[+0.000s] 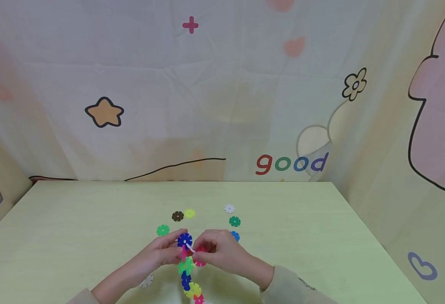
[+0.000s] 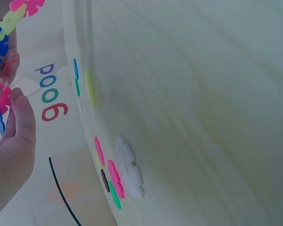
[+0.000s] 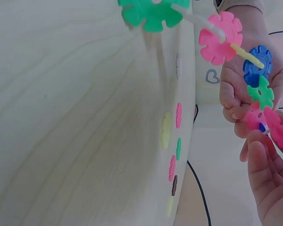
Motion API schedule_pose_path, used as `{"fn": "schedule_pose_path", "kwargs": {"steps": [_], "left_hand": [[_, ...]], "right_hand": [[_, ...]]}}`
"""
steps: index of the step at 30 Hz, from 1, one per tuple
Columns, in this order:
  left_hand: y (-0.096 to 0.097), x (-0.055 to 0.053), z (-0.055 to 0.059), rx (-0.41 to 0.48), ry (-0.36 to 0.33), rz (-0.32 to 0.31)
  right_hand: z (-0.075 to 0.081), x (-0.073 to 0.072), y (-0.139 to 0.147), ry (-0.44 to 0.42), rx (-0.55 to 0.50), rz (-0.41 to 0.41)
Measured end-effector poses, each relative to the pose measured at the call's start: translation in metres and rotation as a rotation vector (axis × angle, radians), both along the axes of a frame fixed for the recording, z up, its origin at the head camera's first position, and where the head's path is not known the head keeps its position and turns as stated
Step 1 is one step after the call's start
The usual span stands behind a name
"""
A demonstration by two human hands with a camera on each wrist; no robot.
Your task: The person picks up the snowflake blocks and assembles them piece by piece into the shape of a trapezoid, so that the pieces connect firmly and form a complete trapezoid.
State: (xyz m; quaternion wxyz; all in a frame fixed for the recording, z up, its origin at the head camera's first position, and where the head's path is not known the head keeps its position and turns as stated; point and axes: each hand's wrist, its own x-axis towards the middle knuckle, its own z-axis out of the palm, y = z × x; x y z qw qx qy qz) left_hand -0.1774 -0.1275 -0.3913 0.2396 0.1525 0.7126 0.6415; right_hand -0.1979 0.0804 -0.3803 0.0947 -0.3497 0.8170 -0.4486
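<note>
A chain of notched, flower-shaped plastic discs (image 1: 186,266) hangs toward the near table edge, in pink, green, blue, yellow and white. My left hand (image 1: 160,254) holds its upper end, fingers around the dark blue disc (image 1: 184,239) and the pink one below. Edge-on, a white disc (image 1: 190,248) runs from the blue disc to the fingertips of my right hand (image 1: 226,254). Those fingertips pinch a pink disc (image 3: 276,128) beside the white piece, in the right wrist view. Fingers partly hide the joint. Lower down, a green disc (image 3: 153,14) hangs near the right wrist camera.
Loose discs lie on the pale wooden table (image 1: 290,228): brown (image 1: 177,216), yellow (image 1: 190,213) and light green (image 1: 163,230) beyond my left hand. White (image 1: 229,208), dark green (image 1: 235,221) and blue (image 1: 235,235) ones lie beyond my right. A printed curtain (image 1: 150,105) closes the back.
</note>
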Motion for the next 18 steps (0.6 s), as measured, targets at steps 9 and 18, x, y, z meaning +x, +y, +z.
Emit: {"fn": "schedule_pose_path", "kwargs": {"steps": [9,18], "left_hand": [[0.0017,-0.0024,-0.0009,-0.073,-0.017,0.006],[-0.0002,-0.0055,-0.004,-0.08,-0.005,-0.029]], "right_hand": [[0.0011,0.0001,-0.0005,-0.019,0.04,0.024],[0.0014,-0.0005,-0.0006,0.011,0.074,0.059]]}}
